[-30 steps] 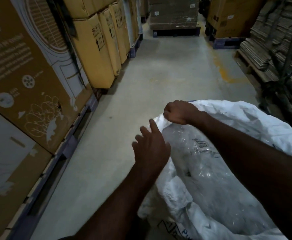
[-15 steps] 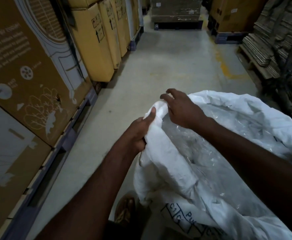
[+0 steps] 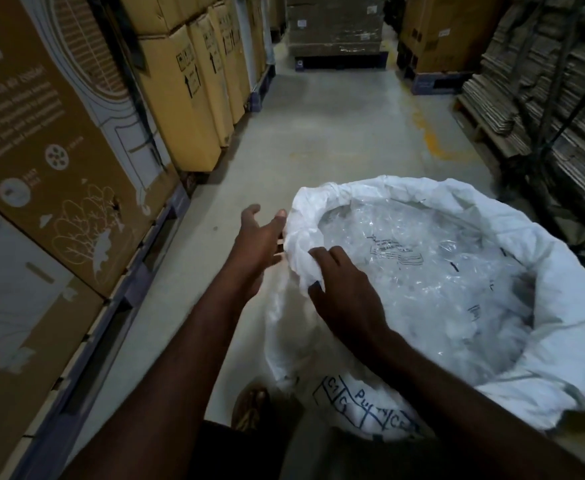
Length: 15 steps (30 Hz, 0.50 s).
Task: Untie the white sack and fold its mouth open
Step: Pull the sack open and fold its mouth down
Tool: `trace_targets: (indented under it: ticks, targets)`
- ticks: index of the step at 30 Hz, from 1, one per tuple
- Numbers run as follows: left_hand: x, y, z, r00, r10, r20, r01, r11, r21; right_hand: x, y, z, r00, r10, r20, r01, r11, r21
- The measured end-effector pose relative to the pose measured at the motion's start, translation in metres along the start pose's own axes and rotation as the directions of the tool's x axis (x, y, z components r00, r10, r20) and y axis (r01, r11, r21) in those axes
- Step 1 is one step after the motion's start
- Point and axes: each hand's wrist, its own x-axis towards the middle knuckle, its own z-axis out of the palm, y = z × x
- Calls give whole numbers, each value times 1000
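along the left we see tall brown cardboard boxes [image 3: 59, 161] with white printed drawings, standing on dark blue pallets [image 3: 135, 282], and further back a row of yellow-brown cartons [image 3: 180, 98] marked with black arrows. the pale concrete floor [image 3: 336, 133] runs up the middle of the aisle.

our left hand [image 3: 259, 233] is just beside the sack's near-left rim, fingers spread and loose, gripping nothing; whether a fingertip touches the fabric we cannot tell. below it, at the bottom edge, a brown sandal [image 3: 249, 407] shows on the floor.

our right hand [image 3: 339, 292] lies on the inner side of that same rim, its fingers curled around a bunched fold of the white fabric.

the white sack [image 3: 561, 306] stands on the floor at centre-right, its mouth wide open and its rim rolled outward into a thick collar. inside it lies crumpled clear plastic [image 3: 429, 282] with small black print. black handwritten letters mark the sack's near side.

on the far right, flattened cardboard [image 3: 578, 98] is stacked on racking.
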Motion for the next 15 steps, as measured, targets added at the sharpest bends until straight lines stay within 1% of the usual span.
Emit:
trace_targets:
  ticks: [1,2,3,4,5,6,7,9,11,12,13,14,15]
  targets:
    - [-12,-3,-3,983,147,-107,-114,956,269,0,1,3,999,-24,-22,22,996,-86]
    - [-29,-8,-4,949,268,-168,-169,879,447,-1,0,5,998,-44,-48,37,990,-136]
    - [-44,-16,-2,928,324,-182,-188,832,521,-2,0,8,994,-67,-87,52,986,-159]
    - [-57,-25,0,943,284,-174,-169,858,486,-4,-3,11,986,-95,-138,73,984,-161]
    - [-68,-34,4,974,172,-144,-110,926,360,-8,-6,14,977,-121,-178,96,985,-141]
    - [-76,-44,10,993,38,-108,-15,979,202,-13,-11,18,971,-144,-193,126,987,-102]
    - [-73,-54,13,997,-51,-59,56,996,74,-17,-16,21,968,-169,-186,160,985,-61]
    - [-55,-66,15,993,-115,-5,114,985,-130,-30,-23,21,970,-198,-141,199,980,-5]
    - [-41,-69,11,987,-157,-25,141,938,-317,-52,-24,15,957,-263,-125,267,964,10]
    - [-39,-67,8,979,-198,-55,166,921,-353,-65,-22,10,941,-320,-112,324,946,19]
    - [-37,-69,5,969,-234,-78,189,906,-378,-77,-21,3,937,-340,-82,344,938,36]
    - [-39,-63,5,959,-271,-85,222,902,-371,-87,-19,-2,950,-308,-55,311,949,55]
    - [-33,-66,6,952,-302,-45,255,868,-425,-94,-15,-5,972,-232,-47,235,970,61]
